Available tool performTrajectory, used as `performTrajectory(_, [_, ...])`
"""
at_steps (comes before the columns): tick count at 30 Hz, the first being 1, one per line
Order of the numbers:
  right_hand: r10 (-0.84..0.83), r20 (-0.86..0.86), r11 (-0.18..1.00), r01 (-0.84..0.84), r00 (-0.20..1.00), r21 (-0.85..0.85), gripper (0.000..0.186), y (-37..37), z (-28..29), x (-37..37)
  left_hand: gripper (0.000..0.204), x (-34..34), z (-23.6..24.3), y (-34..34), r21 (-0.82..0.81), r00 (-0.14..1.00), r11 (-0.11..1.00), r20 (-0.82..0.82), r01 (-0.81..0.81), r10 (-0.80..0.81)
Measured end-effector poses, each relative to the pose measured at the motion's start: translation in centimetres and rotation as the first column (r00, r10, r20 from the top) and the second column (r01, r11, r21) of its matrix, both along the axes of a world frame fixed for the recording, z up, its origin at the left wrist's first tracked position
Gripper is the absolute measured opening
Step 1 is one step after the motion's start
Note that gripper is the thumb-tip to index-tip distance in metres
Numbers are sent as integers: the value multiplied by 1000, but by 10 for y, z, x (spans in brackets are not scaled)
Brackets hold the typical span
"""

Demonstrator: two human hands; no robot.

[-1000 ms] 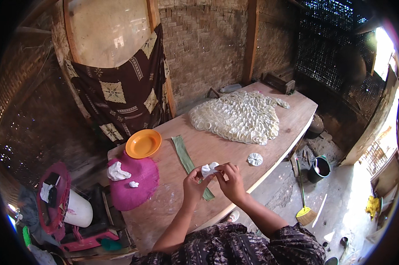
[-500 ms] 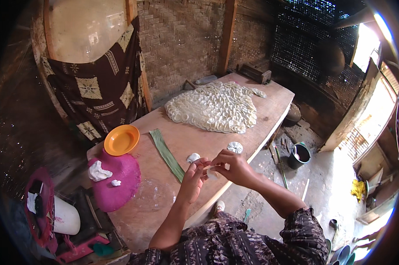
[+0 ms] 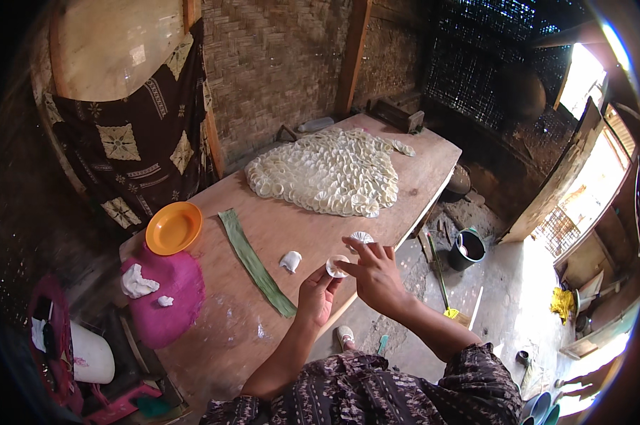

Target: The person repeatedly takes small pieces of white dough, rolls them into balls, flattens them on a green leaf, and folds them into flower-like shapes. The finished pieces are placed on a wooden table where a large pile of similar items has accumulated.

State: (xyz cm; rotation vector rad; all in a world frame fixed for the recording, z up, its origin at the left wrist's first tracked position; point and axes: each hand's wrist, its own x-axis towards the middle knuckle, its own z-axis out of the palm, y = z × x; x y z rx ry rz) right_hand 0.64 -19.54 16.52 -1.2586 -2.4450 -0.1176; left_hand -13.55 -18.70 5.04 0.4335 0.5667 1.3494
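Observation:
My left hand [image 3: 317,297] pinches the edge of a small white dough disc [image 3: 336,266] above the table's near right side. Over it is my right hand [image 3: 380,280], one finger stretched out and another digit touching the face of the disc. A white dough lump [image 3: 290,261] lies on the wood left of my hands. Partly hidden behind my right hand is a round ribbed white piece [image 3: 361,239]. Many pale round discs [image 3: 327,173] overlap in a wide layer on the far half of the table.
The wooden table [image 3: 221,340] carries a green leaf strip [image 3: 256,262], an orange bowl [image 3: 173,228] and a magenta sheet [image 3: 168,283] with white dough [image 3: 137,282] on it. A wooden box [image 3: 396,115] sits at the far end. A dark bucket [image 3: 466,248] stands on the floor to the right.
The disc now faces up in my left hand. My right hand has gone from pinching close to the left fingers to stretching a finger out over it. The view has shifted slightly.

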Motion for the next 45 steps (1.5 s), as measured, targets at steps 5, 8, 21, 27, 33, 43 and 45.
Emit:
performTrajectory(5, [-12, -20, 1000, 12, 1000, -7, 35, 24, -43, 18, 47, 4, -3, 14, -65, 998, 996, 18, 59, -58])
performTrajectory(8, [-63, -193, 976, 19, 979, -219, 26, 41, -90, 43, 61, -4, -16, 15, -134, 965, 965, -104, 226, -241])
performTrajectory(21, [-365, -100, 886, 313, 925, -341, 53, 160, -196, 115, 41, -4, -44, 23, -43, 852, 974, -479, 220, -214])
performTrajectory(27, [-439, -38, 851, 402, 898, -340, 55, 151, -198, 96, 37, -8, -40, 25, -71, 863, 986, -478, 149, -165])
performTrajectory(33, [-390, 111, 884, 406, 914, -231, 65, 140, -203, 86, 36, -14, -54, 26, -89, 861, 986, -481, 138, -164])
performTrajectory(43, [-337, -71, 879, 286, 939, -382, 62, 143, -149, 89, 54, 0, -67, 77, -191, 956, 963, -187, 192, -228])
performTrajectory(45, [-264, -135, 904, 196, 955, -379, 61, 129, -132, 81, 55, 4, -66, 90, -260, 965, 932, -1, 252, -261])
